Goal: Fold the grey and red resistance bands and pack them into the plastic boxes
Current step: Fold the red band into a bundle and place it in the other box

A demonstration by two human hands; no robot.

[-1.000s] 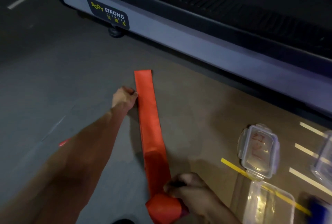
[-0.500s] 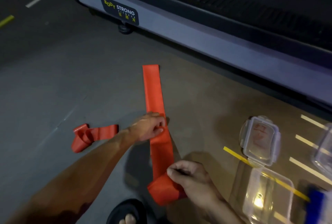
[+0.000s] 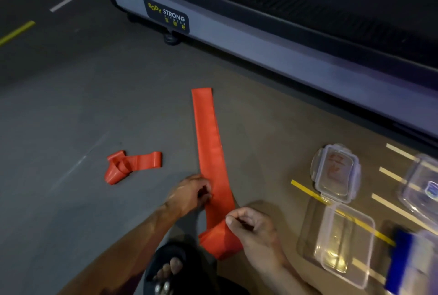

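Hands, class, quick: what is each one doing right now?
Left hand: fingers curled, pinching the left edge of the long red band on the floor.
Right hand: fingers curled, gripping the band's folded near end.

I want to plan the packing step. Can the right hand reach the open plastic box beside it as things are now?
Probably yes. The open plastic box lies just right of the right hand with bare floor between them, but that hand grips the folded end of the red resistance band.
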